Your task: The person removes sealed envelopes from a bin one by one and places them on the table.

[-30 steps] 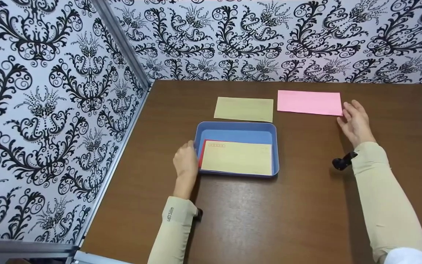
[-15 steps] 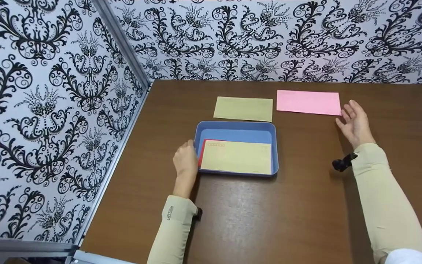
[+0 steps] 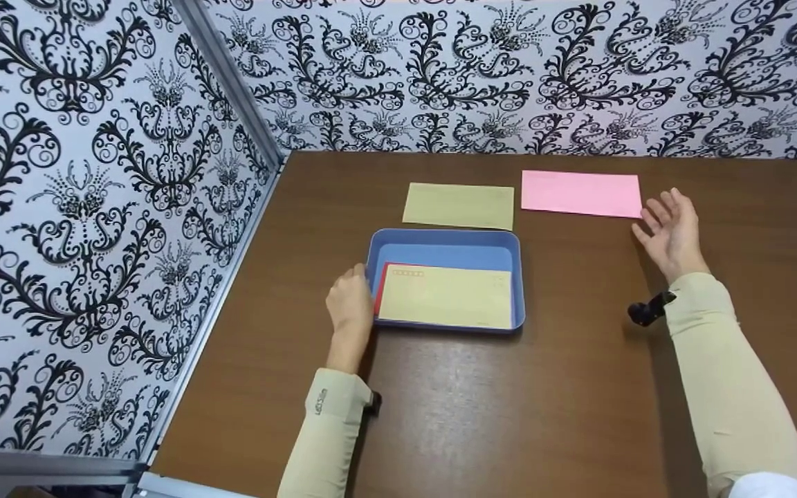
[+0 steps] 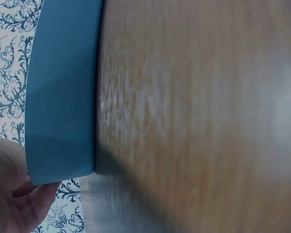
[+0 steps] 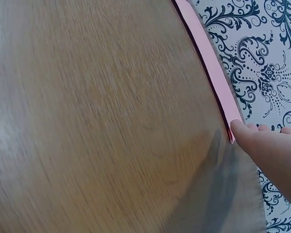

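Note:
My left hand (image 3: 351,299) is at the left side of a shallow blue tray (image 3: 445,237), its curled fingers gripping the tray's edge. Up close in the left wrist view, the tray's wall (image 4: 63,97) stands beside the thumb and fingers (image 4: 36,206). Inside the tray lies a cream envelope (image 3: 445,297), and a red edge (image 3: 379,297) shows from under it. My right hand (image 3: 674,235) is spread loosely by the right end of a pink envelope (image 3: 580,193) and holds nothing. The right wrist view shows that envelope (image 5: 216,73) edge-on near the thumb.
A second cream envelope (image 3: 459,205) lies flat just behind the tray, left of the pink one. Everything sits on a brown wooden table (image 3: 454,415). Patterned wall panels (image 3: 474,76) rise along the back and the left, with a metal frame strip (image 3: 232,90) at their corner.
My right hand has drawn slightly away from the pink envelope, its fingers a little more spread. The left hand and the tray stay in place.

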A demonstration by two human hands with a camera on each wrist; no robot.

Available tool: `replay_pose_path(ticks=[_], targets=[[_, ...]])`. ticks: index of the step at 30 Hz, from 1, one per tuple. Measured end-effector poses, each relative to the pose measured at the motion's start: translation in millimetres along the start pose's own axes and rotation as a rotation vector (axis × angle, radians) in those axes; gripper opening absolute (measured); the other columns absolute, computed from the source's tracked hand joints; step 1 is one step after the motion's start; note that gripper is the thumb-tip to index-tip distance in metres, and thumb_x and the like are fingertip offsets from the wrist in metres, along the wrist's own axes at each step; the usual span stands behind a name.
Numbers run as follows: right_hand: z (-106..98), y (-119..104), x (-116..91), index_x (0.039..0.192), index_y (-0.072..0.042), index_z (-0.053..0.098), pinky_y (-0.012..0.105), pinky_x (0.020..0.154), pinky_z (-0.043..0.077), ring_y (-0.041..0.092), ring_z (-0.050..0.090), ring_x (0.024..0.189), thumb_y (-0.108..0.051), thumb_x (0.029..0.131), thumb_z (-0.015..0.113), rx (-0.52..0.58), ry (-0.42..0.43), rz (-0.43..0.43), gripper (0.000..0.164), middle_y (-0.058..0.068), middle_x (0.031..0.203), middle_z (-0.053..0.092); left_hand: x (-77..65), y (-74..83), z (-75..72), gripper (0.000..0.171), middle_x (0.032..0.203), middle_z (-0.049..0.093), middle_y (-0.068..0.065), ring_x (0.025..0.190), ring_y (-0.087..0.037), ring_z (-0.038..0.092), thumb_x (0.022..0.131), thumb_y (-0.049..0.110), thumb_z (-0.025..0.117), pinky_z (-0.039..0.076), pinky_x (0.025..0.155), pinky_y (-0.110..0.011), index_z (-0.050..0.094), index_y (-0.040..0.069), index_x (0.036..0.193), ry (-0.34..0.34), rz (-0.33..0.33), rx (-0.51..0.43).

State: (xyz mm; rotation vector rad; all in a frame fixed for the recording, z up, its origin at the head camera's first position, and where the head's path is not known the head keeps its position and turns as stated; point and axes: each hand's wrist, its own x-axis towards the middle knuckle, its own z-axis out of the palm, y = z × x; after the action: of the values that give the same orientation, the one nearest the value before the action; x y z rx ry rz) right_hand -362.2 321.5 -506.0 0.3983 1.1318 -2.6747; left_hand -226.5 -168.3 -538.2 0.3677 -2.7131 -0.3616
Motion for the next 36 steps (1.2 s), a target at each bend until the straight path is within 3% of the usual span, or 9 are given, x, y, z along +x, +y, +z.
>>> replay_pose_path(ticks=[4, 9, 19, 23, 36], targets=[[-1, 0, -1, 0.140, -0.038, 0.023, 0.029, 0.123, 0.004, 0.003, -0.001, 0.151, -0.039, 0.099, 0.049, 0.015, -0.009, 0.000, 0.048, -0.018, 0.141, 0.024, 0.2, 0.5, -0.9, 0.017, 0.097, 0.074, -0.014, 0.089, -0.039, 0.072, 0.090, 0.007, 0.062, 0.058, 0.073, -0.053, 0.070, 0.007, 0.105, -0.020, -0.012, 0.000], [-2, 1, -4, 0.134, -0.035, 0.027, 0.032, 0.122, 0.007, 0.006, 0.004, 0.150, -0.040, 0.099, 0.049, 0.018, -0.009, -0.008, 0.042, -0.014, 0.136, 0.030, 0.8, 0.4, 0.0, 0.018, 0.097, 0.075, -0.013, 0.090, -0.039, 0.072, 0.090, 0.009, 0.063, 0.058, 0.073, -0.053, 0.071, 0.008, 0.106, -0.026, -0.020, -0.008], [-4, 1, -7, 0.132, -0.030, 0.032, 0.034, 0.125, 0.007, 0.008, 0.006, 0.152, -0.041, 0.098, 0.051, 0.044, -0.002, -0.023, 0.040, -0.009, 0.131, 0.039, 0.0, 0.9, -1.8, 0.020, 0.099, 0.075, -0.014, 0.090, -0.040, 0.072, 0.090, 0.007, 0.064, 0.058, 0.074, -0.054, 0.071, 0.007, 0.109, -0.020, -0.012, -0.013], [-4, 2, -8, 0.132, -0.029, 0.032, 0.034, 0.125, 0.006, 0.009, 0.006, 0.152, -0.041, 0.098, 0.052, 0.061, -0.014, -0.026, 0.041, -0.007, 0.129, 0.041, 0.2, -2.0, 3.7, 0.020, 0.098, 0.075, -0.013, 0.088, -0.039, 0.072, 0.090, 0.008, 0.065, 0.058, 0.073, -0.053, 0.071, 0.009, 0.108, 0.005, -0.002, -0.007], [-4, 4, -12, 0.138, -0.030, 0.034, 0.035, 0.127, 0.007, 0.010, 0.008, 0.154, -0.044, 0.099, 0.049, 0.053, -0.026, -0.038, 0.044, -0.007, 0.134, 0.043, 0.5, -1.1, 1.5, 0.027, 0.099, 0.075, -0.013, 0.089, -0.037, 0.072, 0.087, 0.001, 0.063, 0.058, 0.074, -0.051, 0.071, 0.009, 0.111, -0.025, 0.003, 0.026]])
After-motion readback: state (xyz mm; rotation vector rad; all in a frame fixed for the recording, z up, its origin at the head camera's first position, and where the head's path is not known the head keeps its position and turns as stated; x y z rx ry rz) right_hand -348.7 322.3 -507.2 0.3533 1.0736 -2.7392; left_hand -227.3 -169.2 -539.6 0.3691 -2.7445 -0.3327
